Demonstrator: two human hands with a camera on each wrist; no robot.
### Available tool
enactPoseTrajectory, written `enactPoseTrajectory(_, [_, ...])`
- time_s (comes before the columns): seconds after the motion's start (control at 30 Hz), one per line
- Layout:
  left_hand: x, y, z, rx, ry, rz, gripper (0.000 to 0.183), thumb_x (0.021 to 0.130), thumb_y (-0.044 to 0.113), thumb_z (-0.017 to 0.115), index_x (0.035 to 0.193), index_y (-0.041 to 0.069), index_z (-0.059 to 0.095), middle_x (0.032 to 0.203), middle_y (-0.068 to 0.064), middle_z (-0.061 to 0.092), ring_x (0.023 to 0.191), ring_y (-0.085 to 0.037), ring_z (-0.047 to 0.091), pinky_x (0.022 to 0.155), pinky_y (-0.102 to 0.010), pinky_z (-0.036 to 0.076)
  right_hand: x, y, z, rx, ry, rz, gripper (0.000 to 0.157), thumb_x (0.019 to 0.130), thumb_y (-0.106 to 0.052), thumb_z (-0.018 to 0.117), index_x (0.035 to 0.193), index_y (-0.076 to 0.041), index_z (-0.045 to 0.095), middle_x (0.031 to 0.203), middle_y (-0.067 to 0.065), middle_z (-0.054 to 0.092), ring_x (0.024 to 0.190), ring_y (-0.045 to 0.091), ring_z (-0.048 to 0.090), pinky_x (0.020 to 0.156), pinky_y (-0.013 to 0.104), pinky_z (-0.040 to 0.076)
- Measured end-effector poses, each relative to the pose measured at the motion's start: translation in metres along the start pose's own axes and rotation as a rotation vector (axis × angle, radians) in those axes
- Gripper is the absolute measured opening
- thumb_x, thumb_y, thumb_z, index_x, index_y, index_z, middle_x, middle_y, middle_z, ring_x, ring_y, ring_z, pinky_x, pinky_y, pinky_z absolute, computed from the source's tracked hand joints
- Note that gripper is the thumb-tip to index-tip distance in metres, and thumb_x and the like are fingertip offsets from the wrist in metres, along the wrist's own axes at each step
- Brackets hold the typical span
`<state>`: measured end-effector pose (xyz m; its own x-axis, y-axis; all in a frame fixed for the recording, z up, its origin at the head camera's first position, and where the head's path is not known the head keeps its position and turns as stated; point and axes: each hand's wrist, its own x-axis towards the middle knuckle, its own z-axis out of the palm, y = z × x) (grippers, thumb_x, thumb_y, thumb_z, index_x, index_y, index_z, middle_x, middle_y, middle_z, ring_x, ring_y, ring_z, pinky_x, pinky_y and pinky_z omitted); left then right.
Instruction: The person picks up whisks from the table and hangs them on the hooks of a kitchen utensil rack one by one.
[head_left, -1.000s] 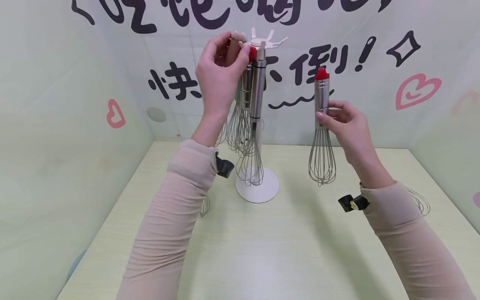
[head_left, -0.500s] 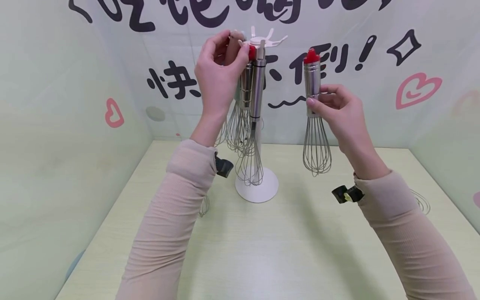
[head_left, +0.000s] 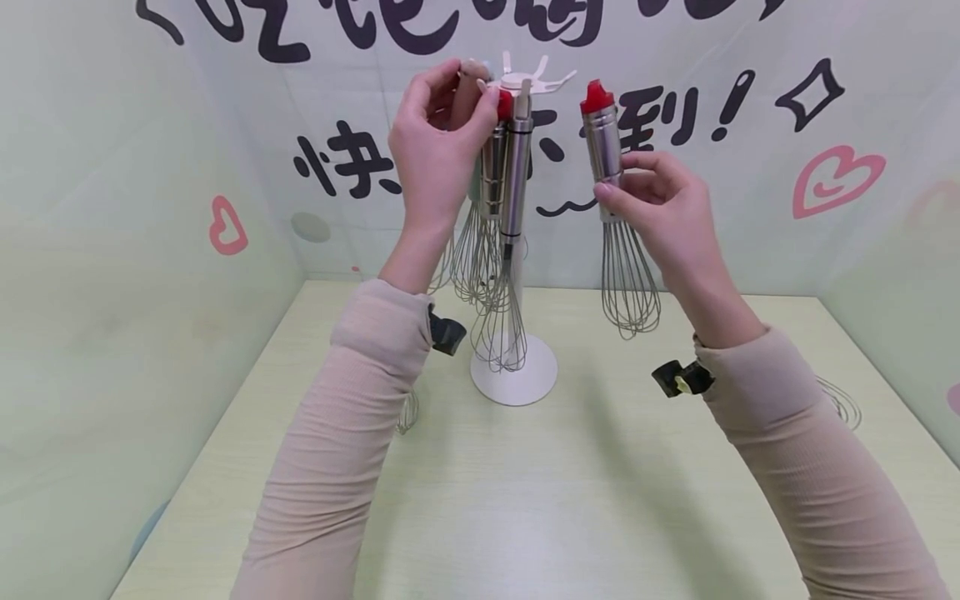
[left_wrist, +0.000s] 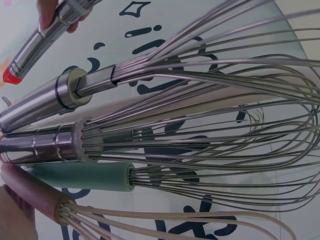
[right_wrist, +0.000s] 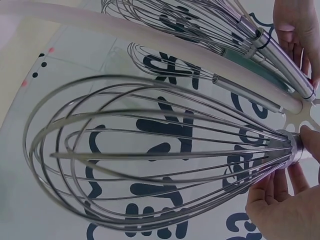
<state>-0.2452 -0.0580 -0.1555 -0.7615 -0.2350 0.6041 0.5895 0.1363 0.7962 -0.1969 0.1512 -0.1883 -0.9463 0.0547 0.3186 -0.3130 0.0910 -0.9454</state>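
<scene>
Left hand (head_left: 438, 150), raised at eleven o'clock, grips a wooden-handled whisk (left_wrist: 37, 194); right hand (head_left: 662, 204), at two, pinches a red-tipped steel whisk (head_left: 603, 148).

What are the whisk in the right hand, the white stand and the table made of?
Whisk: shiny metal, probably steel, since it gleams silver. Its red cap: maybe plastic or silicone, smooth and bright. Stand: perhaps painted metal or plastic, smooth and plain white. Table: wood or printed laminate, pale with faint grain.

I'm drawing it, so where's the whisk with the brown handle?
In the head view, the brown-handled whisk is in the left hand, at the top left of the white stand; in the left wrist view, below the green handle.
</scene>
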Motion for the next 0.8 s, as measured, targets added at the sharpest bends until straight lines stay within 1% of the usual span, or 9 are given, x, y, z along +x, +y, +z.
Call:
enactPoseTrajectory(0.07, [0.000, 0.000, 0.000, -0.001, 0.000, -0.002, 0.049, 0.082, 0.017, 0.073, 0.127, 0.005, 0.058, 0.121, -0.008, 0.062, 0.101, -0.010, 0.057, 0.088, -0.015, 0.050, 0.001, -0.001, 0.002, 0.020, -0.001, -0.004, 0.031, 0.082, -0.011, 0.074, 0.111, -0.014, 0.062, 0.094, -0.005, 0.068, 0.091, 0.011, 0.065, 0.100, 0.035, 0.048])
enactPoseTrajectory(0.3, [0.000, 0.000, 0.000, -0.004, -0.005, 0.002, 0.049, 0.082, 0.016, 0.073, 0.127, 0.004, 0.057, 0.121, -0.009, 0.062, 0.101, -0.011, 0.057, 0.088, -0.015, 0.050, 0.003, -0.003, 0.006, 0.032, -0.002, -0.025, 0.028, 0.082, -0.009, 0.074, 0.108, -0.013, 0.064, 0.091, -0.005, 0.068, 0.088, 0.011, 0.065, 0.092, 0.029, 0.050])
enactPoseTrajectory(0.6, [0.000, 0.000, -0.001, -0.004, -0.006, -0.001, 0.049, 0.082, 0.016, 0.073, 0.127, 0.005, 0.057, 0.121, -0.009, 0.061, 0.101, -0.011, 0.057, 0.088, -0.015, 0.050, 0.005, -0.004, 0.010, 0.022, 0.004, -0.032, 0.030, 0.082, -0.010, 0.073, 0.111, -0.011, 0.064, 0.091, -0.005, 0.068, 0.089, 0.012, 0.064, 0.087, 0.025, 0.051])
enactPoseTrajectory(0.8, [-0.001, 0.001, -0.001, 0.000, -0.010, 0.000, 0.049, 0.082, 0.017, 0.073, 0.127, 0.005, 0.057, 0.122, -0.008, 0.061, 0.101, -0.011, 0.057, 0.088, -0.015, 0.050, 0.006, -0.005, 0.012, 0.042, 0.011, -0.045, 0.029, 0.082, -0.008, 0.073, 0.110, -0.011, 0.065, 0.090, -0.005, 0.068, 0.086, 0.012, 0.063, 0.083, 0.021, 0.051])
